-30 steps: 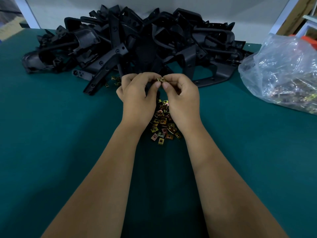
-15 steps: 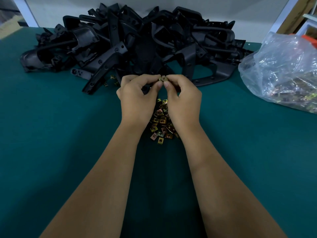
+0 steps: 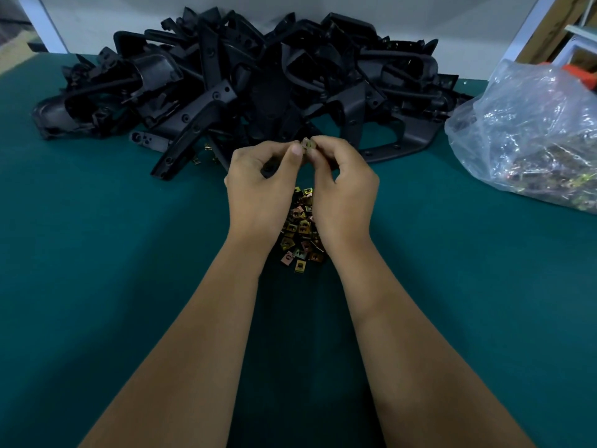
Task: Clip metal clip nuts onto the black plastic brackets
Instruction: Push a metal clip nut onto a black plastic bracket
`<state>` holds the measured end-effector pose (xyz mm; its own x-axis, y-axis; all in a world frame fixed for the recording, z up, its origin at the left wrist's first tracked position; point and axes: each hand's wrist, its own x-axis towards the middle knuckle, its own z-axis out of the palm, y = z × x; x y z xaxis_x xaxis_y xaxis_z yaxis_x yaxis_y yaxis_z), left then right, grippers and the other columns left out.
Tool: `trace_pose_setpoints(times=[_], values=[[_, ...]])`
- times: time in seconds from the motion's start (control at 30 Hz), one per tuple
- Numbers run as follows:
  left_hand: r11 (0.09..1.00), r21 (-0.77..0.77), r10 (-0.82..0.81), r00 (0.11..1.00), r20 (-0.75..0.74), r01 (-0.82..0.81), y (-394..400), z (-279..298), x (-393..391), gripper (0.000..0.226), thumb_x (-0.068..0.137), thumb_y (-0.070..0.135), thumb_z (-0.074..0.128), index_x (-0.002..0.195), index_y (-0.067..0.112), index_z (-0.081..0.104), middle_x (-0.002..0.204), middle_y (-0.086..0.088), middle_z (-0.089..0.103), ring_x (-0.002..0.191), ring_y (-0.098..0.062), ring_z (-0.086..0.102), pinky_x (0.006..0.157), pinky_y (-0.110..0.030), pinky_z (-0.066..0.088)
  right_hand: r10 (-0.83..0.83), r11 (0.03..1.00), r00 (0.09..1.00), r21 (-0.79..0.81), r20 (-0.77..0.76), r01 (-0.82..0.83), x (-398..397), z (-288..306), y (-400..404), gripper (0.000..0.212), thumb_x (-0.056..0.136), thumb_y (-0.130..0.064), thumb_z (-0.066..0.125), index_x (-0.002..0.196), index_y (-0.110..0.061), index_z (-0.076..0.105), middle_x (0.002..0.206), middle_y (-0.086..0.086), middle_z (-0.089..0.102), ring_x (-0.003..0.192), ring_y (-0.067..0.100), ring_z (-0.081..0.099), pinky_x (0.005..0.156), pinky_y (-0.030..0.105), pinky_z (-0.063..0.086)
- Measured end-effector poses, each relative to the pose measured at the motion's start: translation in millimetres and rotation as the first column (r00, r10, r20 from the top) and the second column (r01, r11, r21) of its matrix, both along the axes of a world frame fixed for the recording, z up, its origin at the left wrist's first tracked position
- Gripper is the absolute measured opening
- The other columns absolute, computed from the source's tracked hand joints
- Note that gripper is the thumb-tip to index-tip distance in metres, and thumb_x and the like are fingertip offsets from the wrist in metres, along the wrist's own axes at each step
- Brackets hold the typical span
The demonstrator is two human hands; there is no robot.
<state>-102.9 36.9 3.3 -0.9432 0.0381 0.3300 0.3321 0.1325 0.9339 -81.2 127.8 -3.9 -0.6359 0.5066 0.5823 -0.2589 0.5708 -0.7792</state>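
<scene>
My left hand point(image 3: 258, 185) and my right hand point(image 3: 344, 189) meet above the green table, fingertips together. Between them they pinch one small brass-coloured clip nut point(image 3: 308, 145), held just in front of a big heap of black plastic brackets point(image 3: 245, 82). A dark piece shows inside my left hand's curled fingers; I cannot tell what it is. Under and between my wrists lies a small pile of loose clip nuts point(image 3: 302, 231), partly hidden by both hands.
A clear plastic bag point(image 3: 529, 134) with many more clip nuts lies at the right. A few stray clip nuts point(image 3: 206, 153) sit by the heap's front edge. The green table point(image 3: 97, 253) stretches to both sides. A white wall stands behind the heap.
Both hands stay together on the clip nut and have shifted very slightly; the nut is now turned with its hole facing me.
</scene>
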Motion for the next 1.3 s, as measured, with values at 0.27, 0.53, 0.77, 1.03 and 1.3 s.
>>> trace_pose_setpoints(times=[0.27,0.53,0.77,1.03,1.3], values=[[0.982,-0.187,-0.025,0.997,-0.072,0.011,-12,-3,-11,0.011,0.098,0.026,0.059,0.097,0.034,0.067,0.1,0.01,0.065,0.116,-0.012,0.049,0.106,-0.049,0.037,0.159,0.986,0.985,-0.061,0.071,-0.155,2,2,0,0.013,0.091,-0.009,0.063,0.1,-0.012,0.071,0.093,-0.011,0.069,0.091,0.0,0.062,0.081,0.01,0.045],[0.993,-0.113,-0.001,0.962,-0.273,-0.031,-13,-6,-8,0.014,0.092,0.017,0.069,0.103,0.024,0.074,0.1,0.004,0.068,0.105,0.0,0.046,0.09,-0.006,0.035,0.415,0.763,0.91,-0.55,0.012,-0.34,0,7,9,0.026,0.099,-0.024,0.055,0.082,-0.01,0.068,0.071,-0.003,0.064,0.068,0.007,0.059,0.058,0.019,0.048],[0.968,-0.243,-0.045,0.908,-0.416,-0.064,-16,-8,-10,0.017,0.089,0.022,0.07,0.104,0.017,0.077,0.096,0.018,0.066,0.104,-0.014,0.049,0.096,-0.045,0.044,0.458,0.743,0.888,-0.566,0.04,-0.357,-1,7,14,0.041,0.099,-0.022,0.051,0.062,-0.029,0.065,0.066,-0.014,0.057,0.065,0.001,0.052,0.06,0.017,0.043],[0.974,-0.225,-0.085,0.908,-0.41,-0.01,-16,-8,-11,0.015,0.089,0.019,0.072,0.101,0.014,0.077,0.094,0.013,0.067,0.104,-0.015,0.05,0.091,-0.022,0.042,0.572,0.594,0.82,-0.688,-0.003,-0.417,0,11,13,0.035,0.104,-0.01,0.04,0.074,-0.016,0.058,0.062,-0.008,0.056,0.06,0.006,0.047,0.054,0.019,0.035],[0.98,0.029,-0.196,0.977,-0.089,0.199,-14,-2,-10,0.012,0.095,0.019,0.066,0.091,0.028,0.074,0.093,0.005,0.074,0.105,-0.022,0.064,0.099,-0.044,0.05,0.595,0.496,0.804,-0.797,0.023,-0.344,-2,14,8,0.04,0.102,-0.022,0.04,0.063,-0.016,0.046,0.05,-0.005,0.04,0.046,0.01,0.036,0.044,0.021,0.028]])
